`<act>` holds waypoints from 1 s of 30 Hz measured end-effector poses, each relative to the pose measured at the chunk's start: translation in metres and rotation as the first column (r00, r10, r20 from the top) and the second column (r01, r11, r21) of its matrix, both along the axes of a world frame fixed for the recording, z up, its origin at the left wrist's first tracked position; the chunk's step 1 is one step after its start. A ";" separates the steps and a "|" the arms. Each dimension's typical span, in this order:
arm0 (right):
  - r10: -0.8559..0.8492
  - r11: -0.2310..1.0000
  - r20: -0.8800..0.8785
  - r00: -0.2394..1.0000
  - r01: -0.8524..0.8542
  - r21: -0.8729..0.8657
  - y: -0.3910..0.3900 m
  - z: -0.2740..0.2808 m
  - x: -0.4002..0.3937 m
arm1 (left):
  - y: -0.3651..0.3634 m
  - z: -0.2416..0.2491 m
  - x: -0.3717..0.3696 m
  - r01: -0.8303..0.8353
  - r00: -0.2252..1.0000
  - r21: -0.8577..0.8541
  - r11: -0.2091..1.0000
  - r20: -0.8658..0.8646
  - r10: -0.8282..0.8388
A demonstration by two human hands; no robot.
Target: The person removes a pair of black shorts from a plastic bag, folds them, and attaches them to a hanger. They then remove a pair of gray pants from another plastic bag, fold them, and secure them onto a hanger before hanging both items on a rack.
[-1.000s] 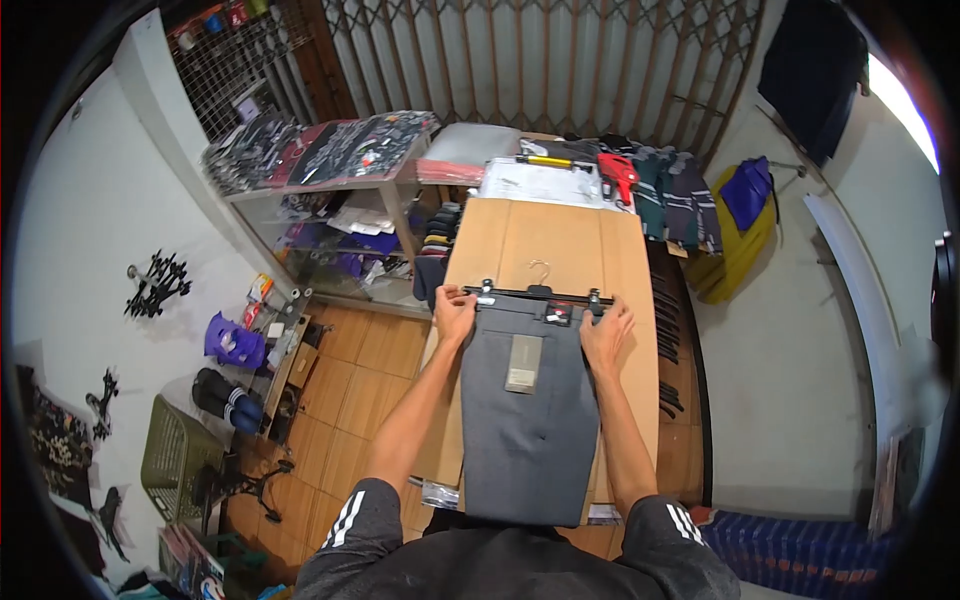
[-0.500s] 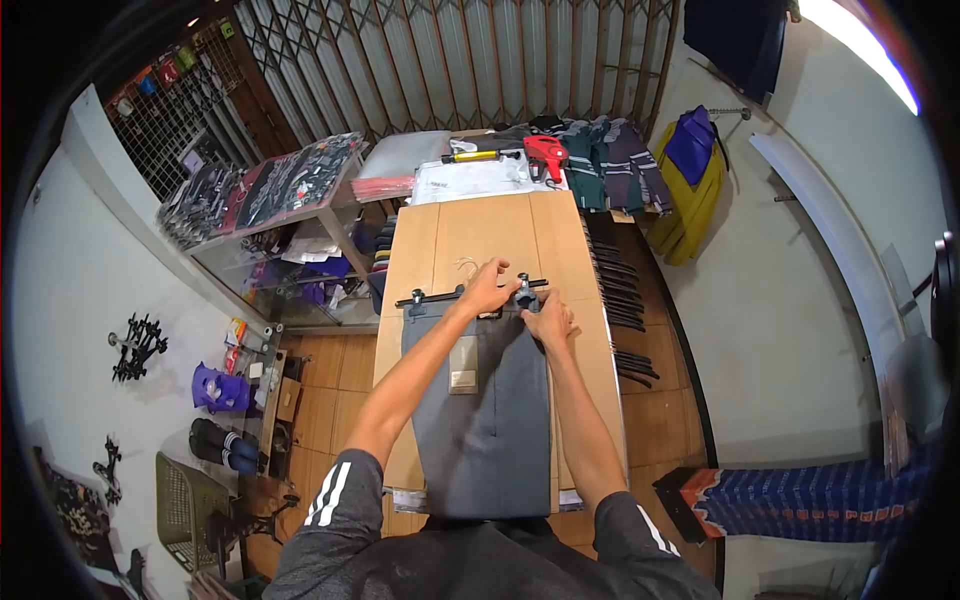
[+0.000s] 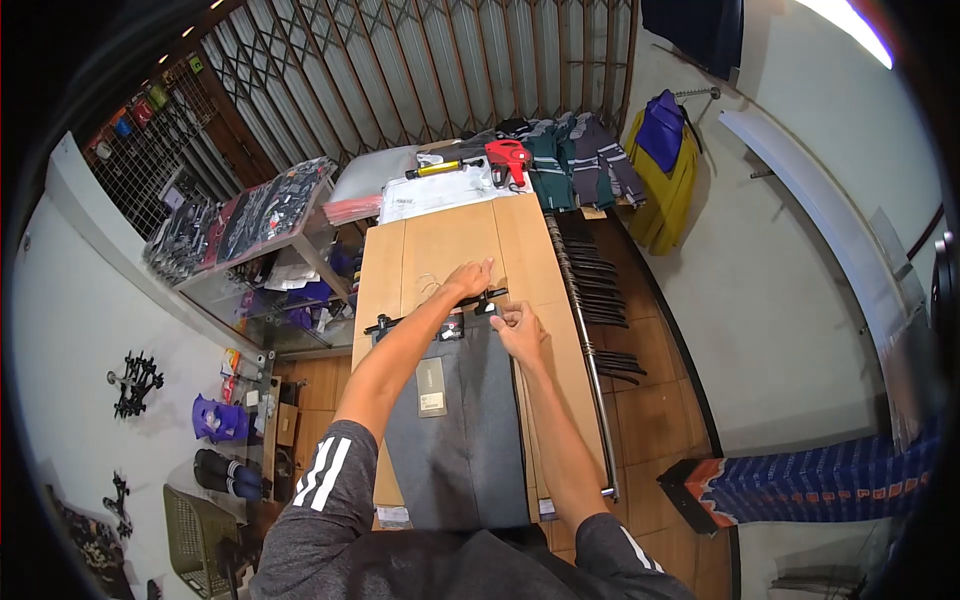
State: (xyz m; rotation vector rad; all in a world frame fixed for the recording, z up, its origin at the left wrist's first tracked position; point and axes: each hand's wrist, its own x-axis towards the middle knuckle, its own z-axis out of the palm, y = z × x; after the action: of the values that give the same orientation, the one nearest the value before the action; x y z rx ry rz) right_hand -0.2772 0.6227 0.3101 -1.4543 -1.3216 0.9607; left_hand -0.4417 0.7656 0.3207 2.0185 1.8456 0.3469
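Observation:
Folded grey trousers [image 3: 466, 430] lie lengthwise on the wooden table, waistband at the far end. A paper tag [image 3: 431, 388] rests on them near the waist. Across the waistband lies a black clip hanger [image 3: 383, 324] with a thin metal hook [image 3: 429, 284]; my left forearm covers part of its bar. My left hand [image 3: 466, 281] is closed on the hanger near its right-hand clip [image 3: 484, 306]. Close by, my right hand [image 3: 521, 332] pinches the right corner of the trousers' waistband, its fingertips just below that clip.
Beyond the bare tabletop [image 3: 450, 235] lie white plastic packages [image 3: 440, 197], a red tool [image 3: 508, 160] and a yellow-and-black tube [image 3: 440, 169]. Folded shirts [image 3: 552, 165] sit at the back. A glass case [image 3: 270, 270] stands left; black hangers [image 3: 592, 275] hang along the right side.
The view has turned, shifting the table left in the picture. The hanger's right end now sits at a steeper slant, and my right hand has drawn slightly away from the clip, toward the waistband corner.

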 end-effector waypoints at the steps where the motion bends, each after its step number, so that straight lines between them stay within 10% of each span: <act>1: -0.014 1.000 0.027 1.000 0.013 0.015 -0.005 0.009 0.002 | -0.008 0.014 0.004 -0.011 1.000 0.025 1.000 -0.026 0.011; 30: 0.155 0.987 -0.357 0.921 -0.126 0.102 -0.002 -0.008 0.010 | -0.018 0.037 0.007 -0.138 0.982 0.042 0.990 0.133 0.131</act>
State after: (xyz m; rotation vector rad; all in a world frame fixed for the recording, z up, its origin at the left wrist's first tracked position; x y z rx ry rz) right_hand -0.2673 0.6207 0.3025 -1.0677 -1.1820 1.1955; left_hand -0.4351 0.7476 0.3578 1.8595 1.9138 0.5557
